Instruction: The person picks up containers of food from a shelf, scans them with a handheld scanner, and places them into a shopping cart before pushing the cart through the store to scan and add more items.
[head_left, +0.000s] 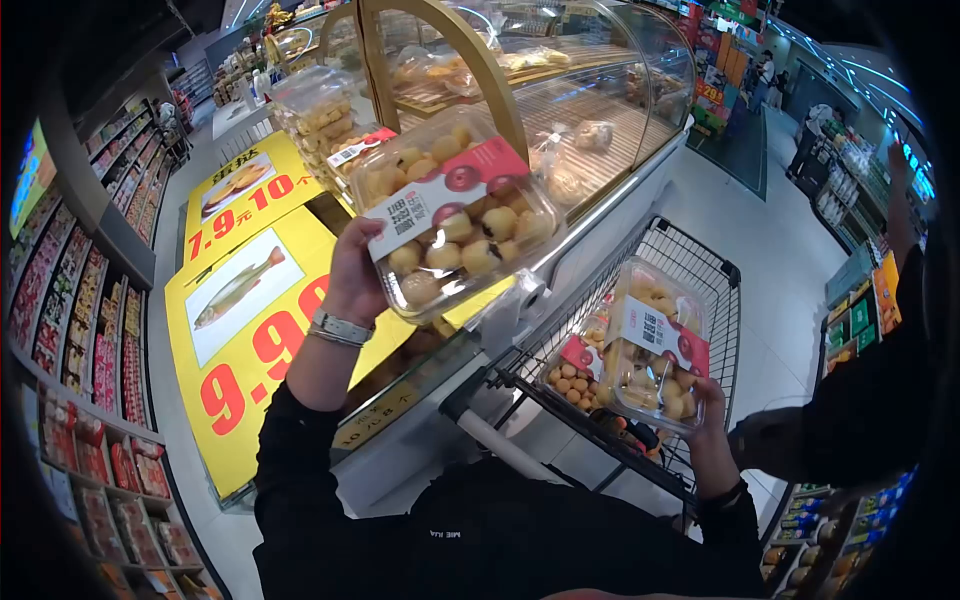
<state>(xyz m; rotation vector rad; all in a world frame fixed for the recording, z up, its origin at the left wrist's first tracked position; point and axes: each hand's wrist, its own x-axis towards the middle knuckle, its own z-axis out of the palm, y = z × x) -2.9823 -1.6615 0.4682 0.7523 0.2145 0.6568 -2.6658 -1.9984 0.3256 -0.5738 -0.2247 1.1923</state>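
My left hand [357, 275] grips the left edge of a clear plastic box [455, 225] of round pastries with a red and white label, raised beside the bakery display. On the right, my right hand [708, 425] holds the lower right corner of a similar box [657, 345], tilted over the shopping cart [715, 290]. Another pack with small round items [575, 385] lies in the cart, partly behind that box. Several stacked pastry boxes [315, 110] stand behind the raised box.
A curved glass display case [600, 90] holds breads on racks. Large yellow price signs [250, 370] cover the counter front. Shelves of goods [75, 310] line the left. A person in dark clothing [870, 400] stands close on the right; other people [815, 130] are farther back.
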